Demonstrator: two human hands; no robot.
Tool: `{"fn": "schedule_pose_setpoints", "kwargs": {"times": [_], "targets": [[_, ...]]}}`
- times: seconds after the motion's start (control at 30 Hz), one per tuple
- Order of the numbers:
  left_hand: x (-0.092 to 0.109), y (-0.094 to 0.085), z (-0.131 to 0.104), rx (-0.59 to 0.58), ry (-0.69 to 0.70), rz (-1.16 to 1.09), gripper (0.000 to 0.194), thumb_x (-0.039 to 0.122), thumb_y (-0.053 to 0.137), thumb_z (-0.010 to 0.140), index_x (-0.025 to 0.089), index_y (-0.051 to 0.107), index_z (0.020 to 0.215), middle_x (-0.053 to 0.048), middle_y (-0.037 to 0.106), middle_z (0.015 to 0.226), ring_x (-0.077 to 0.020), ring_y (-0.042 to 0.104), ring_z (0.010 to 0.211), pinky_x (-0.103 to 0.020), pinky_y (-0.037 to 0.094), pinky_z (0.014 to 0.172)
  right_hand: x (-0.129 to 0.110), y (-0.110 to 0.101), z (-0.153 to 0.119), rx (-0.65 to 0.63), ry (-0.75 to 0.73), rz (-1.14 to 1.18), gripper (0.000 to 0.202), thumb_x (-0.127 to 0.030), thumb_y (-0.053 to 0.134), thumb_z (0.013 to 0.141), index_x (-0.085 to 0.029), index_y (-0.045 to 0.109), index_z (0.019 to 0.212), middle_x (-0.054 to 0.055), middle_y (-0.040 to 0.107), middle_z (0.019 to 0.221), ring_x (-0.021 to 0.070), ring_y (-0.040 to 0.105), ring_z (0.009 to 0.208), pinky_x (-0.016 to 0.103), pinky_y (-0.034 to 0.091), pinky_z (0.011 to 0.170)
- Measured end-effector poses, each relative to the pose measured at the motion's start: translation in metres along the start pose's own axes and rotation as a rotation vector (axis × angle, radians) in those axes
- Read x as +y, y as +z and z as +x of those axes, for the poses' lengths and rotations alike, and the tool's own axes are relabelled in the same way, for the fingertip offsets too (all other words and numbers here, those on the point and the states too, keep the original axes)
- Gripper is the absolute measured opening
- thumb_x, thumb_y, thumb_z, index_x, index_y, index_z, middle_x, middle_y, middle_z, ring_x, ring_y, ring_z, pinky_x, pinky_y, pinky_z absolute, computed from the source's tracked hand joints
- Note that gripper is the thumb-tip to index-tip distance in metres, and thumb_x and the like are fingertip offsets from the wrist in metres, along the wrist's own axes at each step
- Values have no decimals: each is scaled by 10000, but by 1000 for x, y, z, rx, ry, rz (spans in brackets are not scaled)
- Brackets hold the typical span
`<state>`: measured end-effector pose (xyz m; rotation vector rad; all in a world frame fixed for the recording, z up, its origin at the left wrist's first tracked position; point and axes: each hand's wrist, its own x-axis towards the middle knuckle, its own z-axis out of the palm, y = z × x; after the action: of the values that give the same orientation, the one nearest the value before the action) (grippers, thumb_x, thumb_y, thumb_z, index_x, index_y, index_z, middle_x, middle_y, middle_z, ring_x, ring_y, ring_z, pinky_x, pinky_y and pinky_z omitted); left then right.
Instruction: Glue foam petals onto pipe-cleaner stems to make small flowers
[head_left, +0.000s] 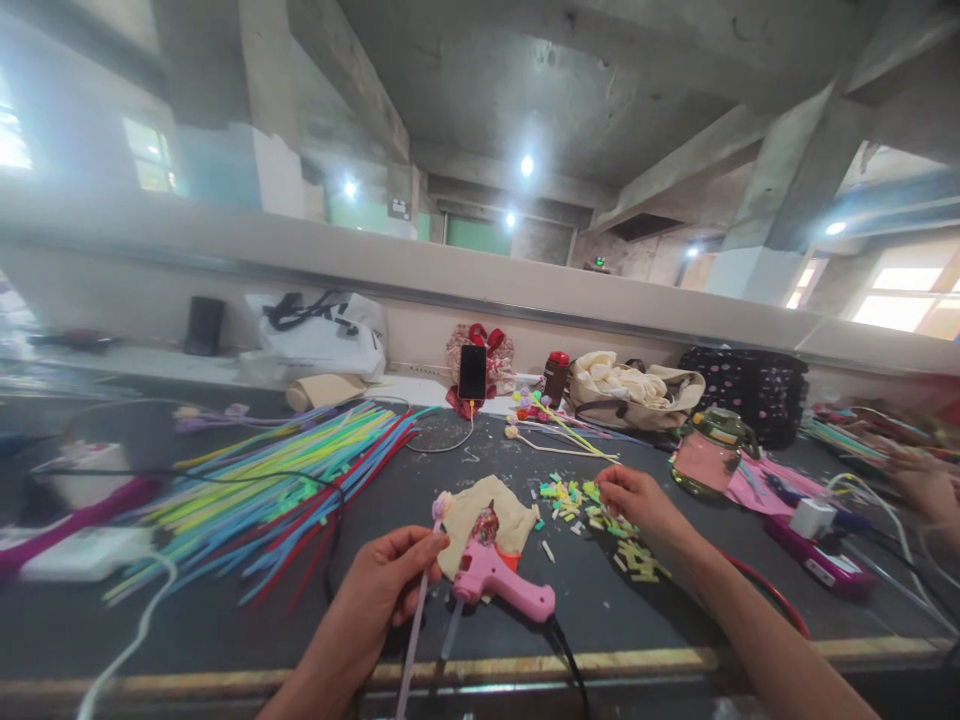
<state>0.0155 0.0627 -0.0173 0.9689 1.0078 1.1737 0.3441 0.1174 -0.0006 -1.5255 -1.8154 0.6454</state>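
My left hand (397,575) pinches a pale purple stem (416,640) near its top, where a small pink and cream flower head (442,506) sticks up above the fingers. Just right of it, a pink glue gun (502,580) lies with its nozzle pointing away on a cream cloth (476,505). A clear glue stick comes out of its back. My right hand (634,497) is over the far right part of a scattered pile of small yellow, green and white pieces (574,495). Its fingertips are bunched together; anything between them is too small to make out.
Colourful fuzzy stems (285,490) spread across the left. Finished flower stems (555,430), a phone (473,373) and bags stand behind. At right are a green-lidded jar (705,455), a purple power strip (825,560) and another person's hand (926,480).
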Motion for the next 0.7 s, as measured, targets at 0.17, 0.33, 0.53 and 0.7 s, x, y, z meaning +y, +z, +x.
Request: {"fn": "schedule_pose_setpoints", "kwargs": {"times": [0.17, 0.33, 0.53, 0.7], "targets": [[-1, 0, 0, -5, -4, -9, 260, 351, 662, 659, 141, 559, 547, 56, 533, 426, 13, 306, 277, -95, 189, 283, -13, 1, 5, 4, 26, 254, 304, -361, 597, 694, -152, 579, 914, 0, 618, 687, 130, 589, 578, 216, 410, 459], [0, -1, -1, -18, 5, 1, 285, 365, 657, 661, 136, 555, 524, 63, 500, 396, 14, 294, 269, -99, 187, 282, -26, 8, 5, 6, 45, 378, 247, -359, 641, 675, -152, 581, 796, -19, 599, 610, 119, 574, 538, 210, 409, 443], [-1, -1, 0, -12, 9, -18, 286, 371, 670, 643, 138, 556, 525, 62, 506, 399, 17, 285, 269, -99, 181, 283, -25, 13, 12, -76, 86, 422, 160, -279, 533, 833, -127, 553, 788, -32, 563, 664, 70, 525, 506, 180, 409, 422], [-1, 0, -1, -1, 0, -21, 273, 371, 677, 629, 141, 558, 543, 50, 535, 423, 9, 308, 272, -103, 181, 281, -11, 9, 20, -145, 169, 458, 144, -243, 499, 864, -115, 557, 828, -41, 546, 659, 44, 478, 443, 165, 406, 393]]}}
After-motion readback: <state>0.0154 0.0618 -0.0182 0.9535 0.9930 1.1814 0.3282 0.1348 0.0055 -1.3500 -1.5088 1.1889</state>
